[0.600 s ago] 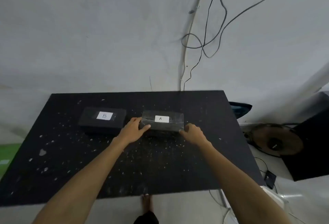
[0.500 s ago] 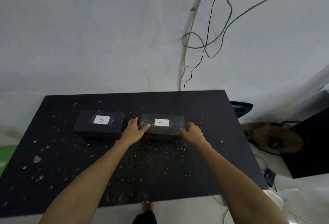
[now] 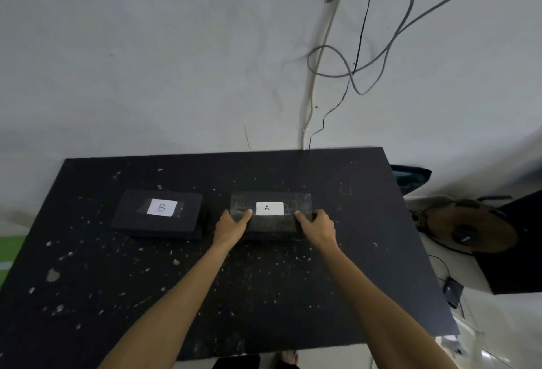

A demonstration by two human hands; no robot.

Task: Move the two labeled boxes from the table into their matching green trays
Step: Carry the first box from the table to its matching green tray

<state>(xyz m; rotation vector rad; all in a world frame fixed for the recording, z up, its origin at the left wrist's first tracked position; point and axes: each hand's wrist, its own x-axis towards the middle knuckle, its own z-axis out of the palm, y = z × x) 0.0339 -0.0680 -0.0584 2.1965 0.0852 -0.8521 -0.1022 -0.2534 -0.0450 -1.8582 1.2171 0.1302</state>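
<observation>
Grey cables (image 3: pixel 390 46) hang on the wall (image 3: pixel 146 46); perhaps headphones (image 3: pixel 466 228) lie at right.

Black speckled table (image 3: pixel 264 295) fills lower frame. Box A (image 3: pixel 271 216) near centre, white label up. Left hand (image 3: pixel 231 226) grips its 9 o'clock end, thumb on top; right hand (image 3: pixel 318 229) grips 3 o'clock end, thumb on top. Box B (image 3: pixel 159 213) at 9 o'clock from box A, apart, untouched. Cables (image 3: pixel 360 69) hang on wall at 12 o'clock. Green patch (image 3: pixel 8 251) at far 9 o'clock edge.
</observation>
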